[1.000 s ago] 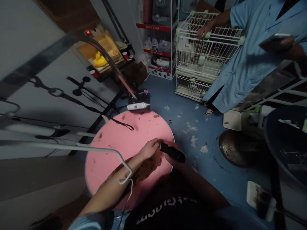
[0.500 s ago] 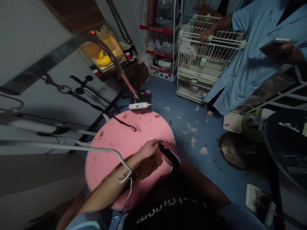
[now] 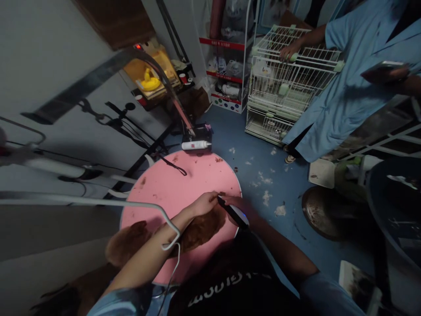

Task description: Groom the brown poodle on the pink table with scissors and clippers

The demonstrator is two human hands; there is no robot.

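A curly brown dog (image 3: pixel 202 230) is on the round pink table (image 3: pixel 171 188), partly hidden under my left forearm. Its fluffy head end shows at the table's left edge. My left hand (image 3: pixel 206 203) is closed on a small part of the dog near the table's right side; whether that is a paw or the tail, I cannot tell. In my right hand (image 3: pixel 244 205) is a black and white hair clipper (image 3: pixel 233 212) with a small blue light. The clipper's head points up and left, close to my left fingertips.
A grey metal arm with a hanging strap (image 3: pixel 174 166) reaches over the table, and a pale bent rod (image 3: pixel 131 203) crosses my left forearm. A white bottle (image 3: pixel 195 145) lies beyond the table. By a wire cage (image 3: pixel 289 83) stands a person in blue (image 3: pixel 351 87) holding a phone.
The dog's head end has come into sight left of my forearm. The clipper has turned slightly, showing its blue light. The view has shifted a little.
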